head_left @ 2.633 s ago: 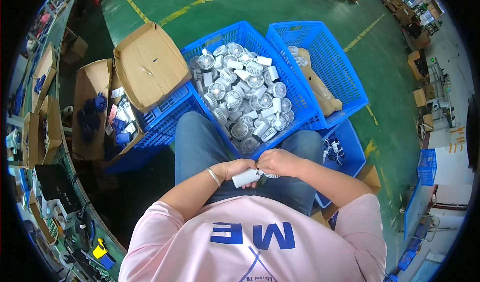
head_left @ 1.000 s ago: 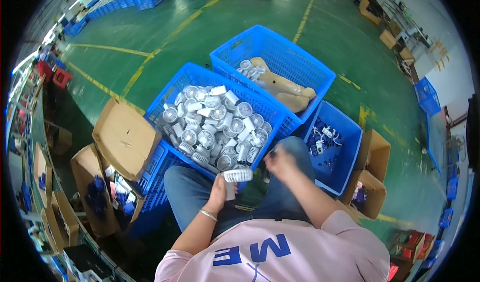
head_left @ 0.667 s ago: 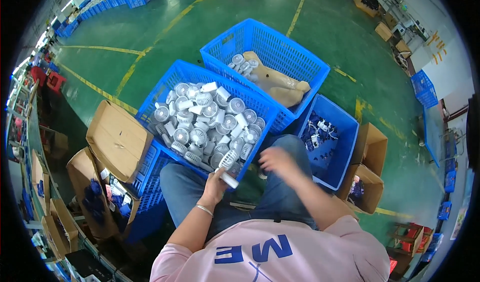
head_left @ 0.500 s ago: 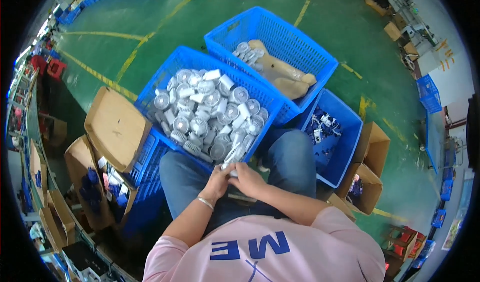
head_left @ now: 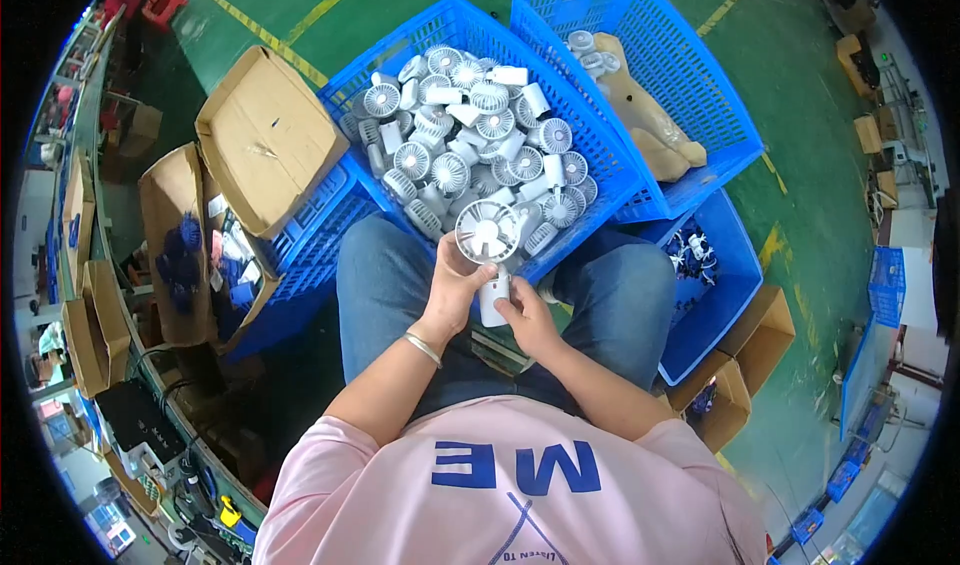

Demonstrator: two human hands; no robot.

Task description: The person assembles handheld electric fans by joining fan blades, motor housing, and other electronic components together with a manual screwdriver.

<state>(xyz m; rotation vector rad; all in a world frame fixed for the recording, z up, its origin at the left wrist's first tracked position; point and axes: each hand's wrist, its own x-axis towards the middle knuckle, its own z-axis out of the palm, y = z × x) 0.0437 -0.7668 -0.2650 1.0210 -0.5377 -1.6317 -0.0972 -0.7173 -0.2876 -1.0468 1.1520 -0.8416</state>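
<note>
Between my hands is a white handheld fan (head_left: pixel 488 233), its round grille facing up and its short handle toward me. My left hand (head_left: pixel 453 283) grips it at the left, fingers round the neck and lower rim of the grille. My right hand (head_left: pixel 530 317) closes on the handle from the right, thumb lying on its front. Just beyond the fan stands a blue plastic crate (head_left: pixel 350 65) heaped with similar white and grey fans (head_left: pixel 450 173). The fingers behind the fan are hidden.
Another blue crate (head_left: pixel 740 105) at the far right holds a few fans and a tan, film-wrapped piece (head_left: pixel 640 115). A blue bin (head_left: pixel 725 310) with dark blue and white parts is right of my knee. Cardboard boxes (head_left: pixel 265 145) stand left, others (head_left: pixel 765 335) right. A cluttered bench runs along the left.
The fan, earlier mostly covered by my joined hands, now shows its grille face up and its handle. My hands have moved apart along it. The whole view has shifted, with the crates higher in it.
</note>
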